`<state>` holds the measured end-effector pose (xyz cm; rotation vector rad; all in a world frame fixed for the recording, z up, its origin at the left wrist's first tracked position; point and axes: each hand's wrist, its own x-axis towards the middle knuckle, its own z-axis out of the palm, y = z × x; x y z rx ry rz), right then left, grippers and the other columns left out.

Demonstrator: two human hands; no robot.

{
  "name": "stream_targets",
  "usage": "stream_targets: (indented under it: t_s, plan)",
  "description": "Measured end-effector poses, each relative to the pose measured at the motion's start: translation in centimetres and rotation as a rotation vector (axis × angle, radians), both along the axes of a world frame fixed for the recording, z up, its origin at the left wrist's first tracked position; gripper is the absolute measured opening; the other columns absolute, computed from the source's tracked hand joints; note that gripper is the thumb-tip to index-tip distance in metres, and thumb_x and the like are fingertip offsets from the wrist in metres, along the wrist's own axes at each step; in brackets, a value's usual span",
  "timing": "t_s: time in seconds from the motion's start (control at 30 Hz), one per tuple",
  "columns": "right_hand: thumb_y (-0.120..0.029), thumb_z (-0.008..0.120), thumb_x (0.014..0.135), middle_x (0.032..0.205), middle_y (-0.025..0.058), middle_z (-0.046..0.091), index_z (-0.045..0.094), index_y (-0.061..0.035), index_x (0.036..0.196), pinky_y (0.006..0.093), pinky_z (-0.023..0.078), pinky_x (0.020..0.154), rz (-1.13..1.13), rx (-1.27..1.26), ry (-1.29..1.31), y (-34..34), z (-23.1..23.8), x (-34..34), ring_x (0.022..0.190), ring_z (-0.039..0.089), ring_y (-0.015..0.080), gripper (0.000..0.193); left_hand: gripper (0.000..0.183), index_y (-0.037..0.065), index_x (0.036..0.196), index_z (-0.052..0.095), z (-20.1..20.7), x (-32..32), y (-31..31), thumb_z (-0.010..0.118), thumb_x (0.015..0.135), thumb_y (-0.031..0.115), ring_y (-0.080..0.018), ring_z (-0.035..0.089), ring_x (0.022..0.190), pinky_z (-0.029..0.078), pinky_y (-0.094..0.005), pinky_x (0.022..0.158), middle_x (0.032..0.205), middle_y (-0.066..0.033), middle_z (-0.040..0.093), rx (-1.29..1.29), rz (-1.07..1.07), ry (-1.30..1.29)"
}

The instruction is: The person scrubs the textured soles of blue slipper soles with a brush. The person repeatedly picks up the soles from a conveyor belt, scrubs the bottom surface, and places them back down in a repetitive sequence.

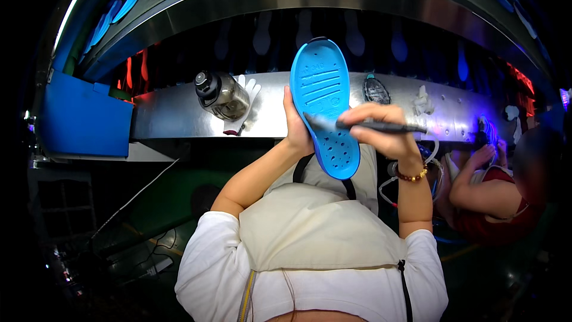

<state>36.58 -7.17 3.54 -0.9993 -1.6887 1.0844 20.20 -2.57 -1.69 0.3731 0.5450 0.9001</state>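
Observation:
A bright blue shoe sole (325, 83) is held up in front of me, its long side pointing away. Raised bars cross its far half and small holes dot its near half. My left hand (296, 120) grips it along the left edge, thumb up and fingers underneath. In my right hand (381, 131) is a brush (390, 126) with a dark handle, pinched between the fingers. Its pale bristles lie over the middle of the sole and are smeared by motion. A beaded bracelet (413, 176) circles my right wrist.
On the metal ledge (167, 113) stand a dark drink bottle (220, 96), a white glove (252, 90), a small oval dish (376, 90) and crumpled white material (423, 102). Beyond hang several soles (262, 34). A co-worker (491, 197) sits at right; a blue box (89, 113) stands left.

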Motion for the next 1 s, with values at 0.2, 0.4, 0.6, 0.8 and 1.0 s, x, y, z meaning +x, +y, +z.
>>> stream_targets:
  t_s: [0.2,0.4,0.6,0.8,1.0]
  plan:
    - [-0.001,0.067,0.066,0.087,0.0106,0.065,0.065,-0.0020,0.087,0.0317,0.046,0.078,-0.010,0.076,0.006,-0.5,0.8,-0.1,0.085,0.061,0.0226,0.021,0.097,0.004,0.111,0.046,0.1,-0.7,1.0,0.003,0.068,0.080,-0.0272,0.060,0.077,0.051,-0.0381,0.068,0.086,-0.0189,0.058,0.165,0.036,-0.134]
    - [0.000,0.067,0.067,0.088,0.0103,0.065,0.064,-0.0009,0.087,0.0313,0.047,0.078,0.307,0.105,-0.003,-1.6,0.6,0.0,0.085,0.059,0.0223,0.020,0.099,0.002,0.110,0.047,0.6,-1.9,1.8,0.004,0.067,0.081,-0.0292,0.060,0.075,0.050,-0.0409,0.066,0.086,-0.0196,0.058,0.213,0.104,-0.224]
    - [0.001,0.066,0.067,0.092,0.0106,0.064,0.064,-0.0009,0.089,0.0312,0.047,0.079,0.087,0.129,-0.091,-2.6,-0.6,-0.6,0.090,0.058,0.0226,0.022,0.095,0.003,0.113,0.045,1.1,-2.2,2.2,0.005,0.070,0.078,-0.0307,0.059,0.077,0.049,-0.0428,0.069,0.089,-0.0197,0.057,0.242,0.130,-0.132]
    - [0.003,0.066,0.069,0.094,0.0130,0.062,0.063,0.0006,0.091,0.0307,0.047,0.079,-0.117,-0.077,0.127,-2.8,-2.1,0.5,0.087,0.060,0.0203,0.023,0.099,0.001,0.112,0.046,1.8,-2.3,2.3,0.002,0.069,0.079,-0.0286,0.061,0.076,0.052,-0.0399,0.066,0.088,-0.0208,0.058,0.243,0.116,-0.091]
    - [0.003,0.065,0.068,0.095,0.0165,0.062,0.063,0.0022,0.091,0.0315,0.044,0.085,0.214,-0.138,0.442,-3.1,-2.9,0.6,0.094,0.057,0.0228,0.024,0.096,0.003,0.116,0.043,2.1,-2.9,2.3,0.004,0.070,0.078,-0.0304,0.059,0.080,0.050,-0.0424,0.071,0.094,-0.0211,0.057,0.319,0.011,-0.107]
